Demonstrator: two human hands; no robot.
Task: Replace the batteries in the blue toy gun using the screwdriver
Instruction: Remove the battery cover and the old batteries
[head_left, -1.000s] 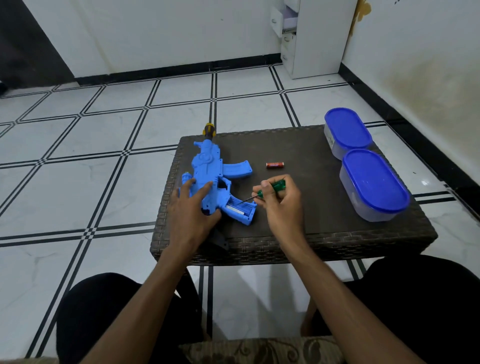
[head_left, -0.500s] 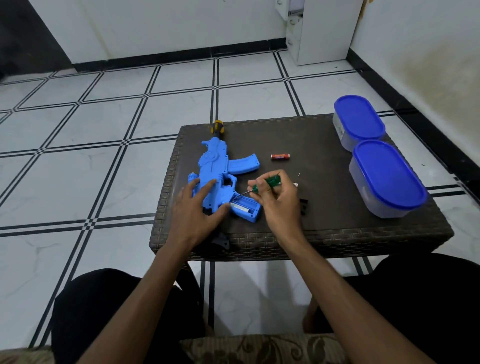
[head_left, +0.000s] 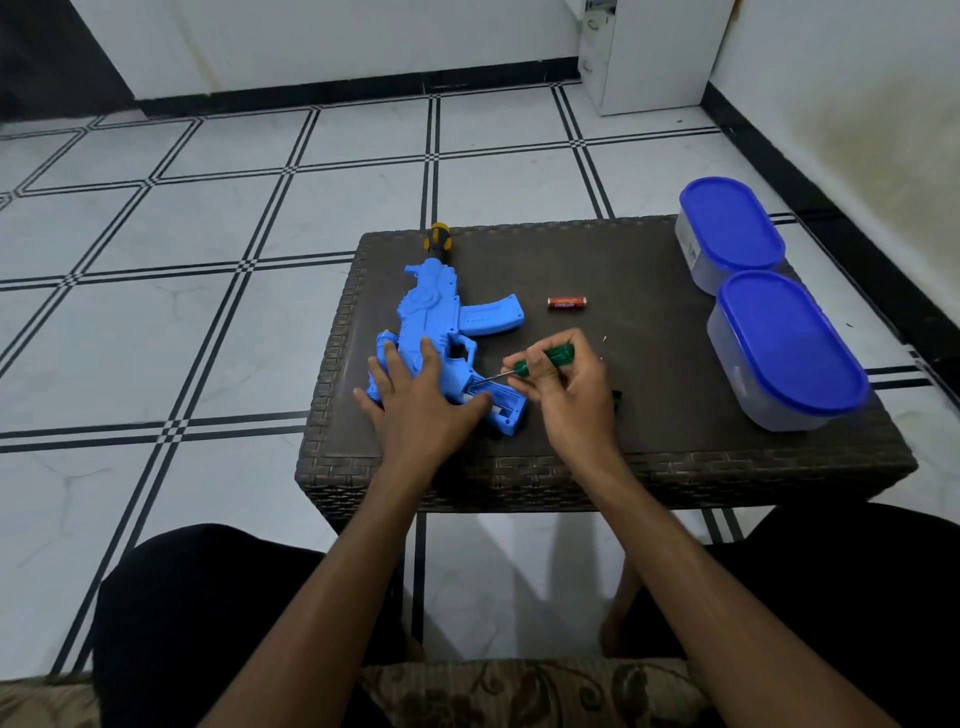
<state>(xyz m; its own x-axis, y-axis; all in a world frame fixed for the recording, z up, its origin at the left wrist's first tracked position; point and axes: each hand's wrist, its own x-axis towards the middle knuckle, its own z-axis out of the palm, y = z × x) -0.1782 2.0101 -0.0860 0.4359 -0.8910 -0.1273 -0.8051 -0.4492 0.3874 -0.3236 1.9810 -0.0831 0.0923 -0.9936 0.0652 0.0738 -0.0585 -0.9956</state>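
**Screwdriver tip in the open grip of a blue toy gun**

Head view. The only writing sits on a red battery (head_left: 567, 303) lying alone on the table (head_left: 649, 260): a dark band of lettering along its side, too small to read. The nearer container has a pale label patch on its wall, also unreadable.

The table is a low, dark brown block of woven wicker with a plaited rim. The blue toy gun (head_left: 441, 332) is smooth moulded plastic, flat on its side near the table's left edge. Its long axis runs away from the person, the yellow-and-black muzzle tip at the far edge; the curved magazine juts right, and the grip end points toward the near right. The grip's compartment is open, showing a pale inner part.

The left hand (head_left: 421, 400) lies flat over the gun's rear body, fingers straight and spread, pressing it down. The right hand (head_left: 566, 384) pinches the screwdriver (head_left: 540, 361) with curled fingers; its translucent green handle tilts up to the right, and the thin metal shaft slants down-left into the open compartment.

Two oval, clear plastic containers with glossy blue lids (head_left: 784, 343) stand touching on the table's right side. The floor is white tile with black-lined borders.
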